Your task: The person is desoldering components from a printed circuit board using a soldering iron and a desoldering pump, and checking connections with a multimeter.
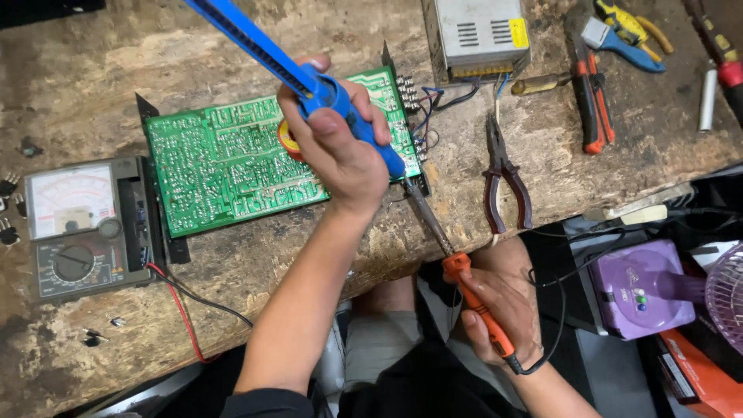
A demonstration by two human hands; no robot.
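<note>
Worn, scarred wood forms the tabletop (101, 70), with an analog multimeter (77, 228) at the left of the frame. At centre, the left hand (340, 151) has its fingers wrapped around a blue desoldering pump (309, 77), its long axis slanting from upper left down to the green circuit board (224, 162). Lower right, the right hand (503, 313) grips an orange soldering iron (472, 298), tip angled up-left toward the pump's nozzle at the board's right edge.

bare tabletop (101, 70) lies open above the circuit board (232, 155); the meter (81, 224) blocks its left, pliers (505, 178) and power supply (480, 35) crowd its right.
</note>
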